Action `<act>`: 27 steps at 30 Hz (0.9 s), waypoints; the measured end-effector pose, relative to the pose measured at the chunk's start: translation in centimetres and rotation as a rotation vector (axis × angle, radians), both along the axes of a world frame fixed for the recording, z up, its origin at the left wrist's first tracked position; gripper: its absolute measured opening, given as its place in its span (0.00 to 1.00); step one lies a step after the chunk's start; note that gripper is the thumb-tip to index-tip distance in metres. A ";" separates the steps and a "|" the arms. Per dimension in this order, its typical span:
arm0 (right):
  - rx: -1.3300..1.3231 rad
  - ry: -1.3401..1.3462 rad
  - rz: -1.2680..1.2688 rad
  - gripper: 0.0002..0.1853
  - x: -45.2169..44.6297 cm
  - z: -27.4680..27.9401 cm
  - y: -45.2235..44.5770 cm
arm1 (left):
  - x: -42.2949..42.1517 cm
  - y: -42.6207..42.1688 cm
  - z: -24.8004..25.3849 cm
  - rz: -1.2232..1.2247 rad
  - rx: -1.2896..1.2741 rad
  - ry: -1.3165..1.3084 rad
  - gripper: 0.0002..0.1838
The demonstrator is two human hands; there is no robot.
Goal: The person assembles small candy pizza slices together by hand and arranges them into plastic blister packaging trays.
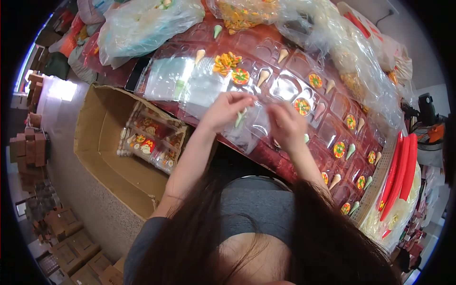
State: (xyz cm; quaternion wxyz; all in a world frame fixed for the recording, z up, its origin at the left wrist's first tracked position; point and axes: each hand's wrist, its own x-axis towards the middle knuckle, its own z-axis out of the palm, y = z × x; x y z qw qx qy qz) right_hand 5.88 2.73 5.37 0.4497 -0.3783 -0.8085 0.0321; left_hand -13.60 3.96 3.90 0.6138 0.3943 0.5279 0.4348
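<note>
My left hand (230,111) is over the near edge of the table, with thumb and fingers pinched together; what they hold, if anything, is too small or clear to make out. Close beside it on the right, my right hand (288,127) is smeared by motion and its fingers do not show clearly. Below and between them lies clear plastic (251,130) with a small green toy ice-cream cone (241,117). Just beyond the hands are a toy pizza (240,76), a heap of yellow-orange toy pieces (226,62) and a cream toy cone (263,77).
Clear moulded trays (327,130) with toy pizzas and cones cover the reddish table. An open cardboard box (102,142) holding packed toy sets (152,142) stands at the left. Plastic bags (149,31) line the far side. Red strips (399,173) lie right.
</note>
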 end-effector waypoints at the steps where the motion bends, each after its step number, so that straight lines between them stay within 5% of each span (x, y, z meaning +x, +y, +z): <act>1: -0.044 0.006 -0.059 0.14 1.8 0.7 -1.1 | -0.5 0.4 0.6 -0.039 0.040 0.145 0.11; 3: -0.001 0.117 -0.254 0.12 8.4 1.1 -4.4 | -3.2 4.5 -2.2 0.165 0.347 0.712 0.15; 4: 0.075 0.180 -0.404 0.11 12.8 0.9 -6.6 | -4.1 5.9 -2.4 0.231 0.407 0.782 0.20; 6: 0.297 0.242 -0.794 0.09 23.5 0.4 -13.2 | -6.4 10.7 -5.9 0.163 0.747 1.187 0.22; 8: 0.368 0.294 -1.230 0.09 31.7 -0.6 -19.0 | -6.7 13.0 -6.6 0.064 0.770 1.243 0.22; 11: 0.074 0.386 -1.662 0.10 39.8 -3.2 -25.0 | -6.1 15.1 -6.4 -0.249 0.805 1.405 0.24; 17: -0.515 0.430 -1.742 0.13 44.4 -9.1 -26.3 | -5.7 15.3 -6.1 -0.337 0.738 1.489 0.23; 24: -0.512 0.425 -1.818 0.16 47.3 -8.2 -28.8 | -7.9 15.6 -6.6 -0.051 0.536 1.052 0.20; 27: -0.277 0.395 -1.901 0.17 47.6 -4.5 -30.4 | -9.3 16.1 -7.1 0.102 0.446 0.810 0.18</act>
